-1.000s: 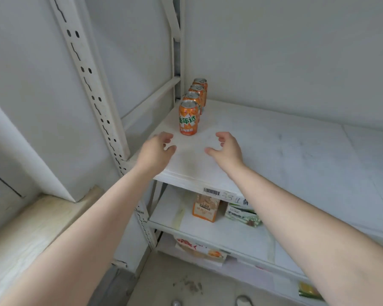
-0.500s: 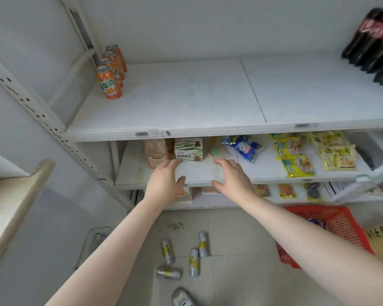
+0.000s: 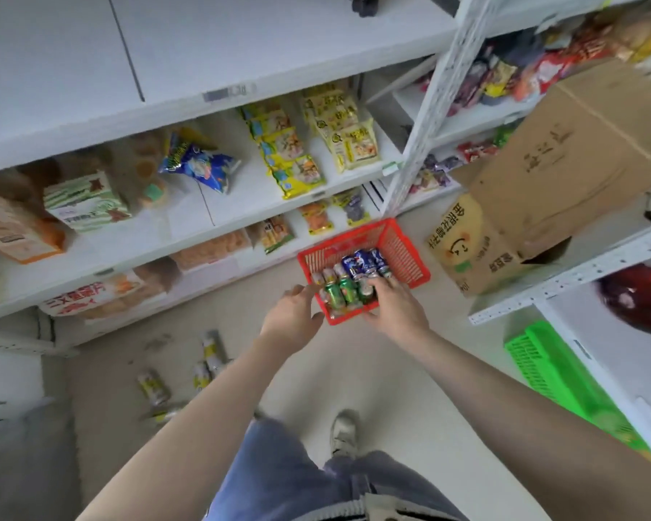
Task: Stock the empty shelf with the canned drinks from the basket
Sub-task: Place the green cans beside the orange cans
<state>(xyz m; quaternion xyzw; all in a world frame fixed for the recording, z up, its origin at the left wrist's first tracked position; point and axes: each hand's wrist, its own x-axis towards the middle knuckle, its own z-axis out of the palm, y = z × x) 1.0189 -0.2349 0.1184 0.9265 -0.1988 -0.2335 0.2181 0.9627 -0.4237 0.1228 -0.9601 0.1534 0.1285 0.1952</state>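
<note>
Hands drop from shelf level to the red basket on the floor.

Nearest: jeans, a shoe (image 3: 344, 432), both forearms reaching down. L hand (image 3: 292, 315) hovers at the basket's (image 3: 404, 253) near-left corner, fingers loosely spread, gripping nothing. R hand (image 3: 393, 300) is over the near end, fingers curled down among the cans – can't tell if it grips one. Green cans (image 3: 341, 293) lie by the fingertips, blue cans (image 3: 363, 263) behind. Loose cans (image 3: 153, 387) on the floor, left. Half a sec ago both hands were at the snack shelf edge; view has since swung right & down. Beyond: a carton (image 3: 564, 159) at right, snack shelves, then the bare top shelf (image 3: 241, 43).
</note>
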